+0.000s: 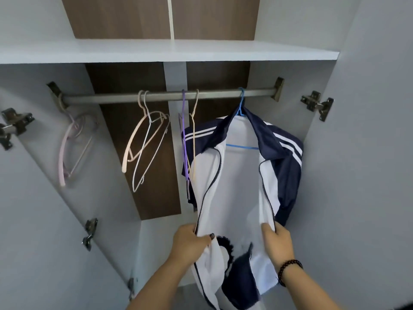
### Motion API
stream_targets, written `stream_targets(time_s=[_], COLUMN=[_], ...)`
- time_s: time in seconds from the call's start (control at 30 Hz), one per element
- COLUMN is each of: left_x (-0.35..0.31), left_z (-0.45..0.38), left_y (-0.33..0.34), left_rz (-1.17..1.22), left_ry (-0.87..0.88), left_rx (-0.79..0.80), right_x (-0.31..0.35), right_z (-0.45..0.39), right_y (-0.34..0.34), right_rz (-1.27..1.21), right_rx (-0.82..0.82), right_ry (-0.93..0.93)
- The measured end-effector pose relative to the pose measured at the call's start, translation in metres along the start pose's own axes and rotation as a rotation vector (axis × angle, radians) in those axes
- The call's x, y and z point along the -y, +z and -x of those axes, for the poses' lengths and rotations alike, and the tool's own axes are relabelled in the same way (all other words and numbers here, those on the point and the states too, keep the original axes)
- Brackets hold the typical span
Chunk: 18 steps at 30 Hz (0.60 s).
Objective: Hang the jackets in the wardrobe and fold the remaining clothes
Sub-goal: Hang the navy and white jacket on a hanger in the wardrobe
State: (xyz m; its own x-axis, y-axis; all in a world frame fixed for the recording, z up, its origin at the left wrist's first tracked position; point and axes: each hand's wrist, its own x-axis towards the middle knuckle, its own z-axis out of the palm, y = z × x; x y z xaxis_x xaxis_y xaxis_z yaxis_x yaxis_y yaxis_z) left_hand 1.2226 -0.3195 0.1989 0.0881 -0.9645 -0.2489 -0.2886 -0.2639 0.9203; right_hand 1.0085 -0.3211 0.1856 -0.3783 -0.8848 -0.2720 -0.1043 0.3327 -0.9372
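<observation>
A navy and white track jacket (281, 153) hangs open on a blue hanger (241, 108) from the metal rail (165, 95) inside the wardrobe. Its white lining faces me and the zip is undone. My left hand (190, 240) grips the left front edge of the jacket near the zip. My right hand (277, 242), with a bead bracelet on the wrist, holds the right front edge. Both hands sit low, near the jacket's hem.
Empty hangers hang on the rail: a purple and a beige one (190, 139) beside the jacket, a beige and white pair (145, 142) further left, and a pink one (71, 144) at the far left. A white shelf (165, 52) runs above. Open doors with hinges stand at both sides.
</observation>
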Motion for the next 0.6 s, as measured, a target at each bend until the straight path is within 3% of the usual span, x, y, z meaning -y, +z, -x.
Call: stream_targets(time_s=[0.13, 0.27, 0.37, 0.47, 0.6], left_x=[0.025, 0.034, 0.029, 0.030, 0.052], left_z=[0.025, 0.065, 0.093, 0.127, 0.176], left_y=[0.010, 0.023, 0.034, 0.046, 0.074], left_rz=[-0.188, -0.030, 0.116, 0.208, 0.077], left_ry=[0.022, 0.055, 0.090, 0.044, -0.144], left_rx=[-0.115, -0.471, -0.574, -0.428, -0.152], right_x=[-0.008, -0.027, -0.051, -0.070, -0.096], right_z=[0.040, 0.087, 0.120, 0.151, 0.194], right_y=[-0.012, -0.032, -0.055, -0.090, -0.139], right_rz=[-0.041, 0.020, 0.096, 0.149, 0.244], right_rx=[0.049, 0.132, 0.153, 0.142, 0.162], right_ry=[-0.094, -0.161, -0.172, -0.151, -0.094])
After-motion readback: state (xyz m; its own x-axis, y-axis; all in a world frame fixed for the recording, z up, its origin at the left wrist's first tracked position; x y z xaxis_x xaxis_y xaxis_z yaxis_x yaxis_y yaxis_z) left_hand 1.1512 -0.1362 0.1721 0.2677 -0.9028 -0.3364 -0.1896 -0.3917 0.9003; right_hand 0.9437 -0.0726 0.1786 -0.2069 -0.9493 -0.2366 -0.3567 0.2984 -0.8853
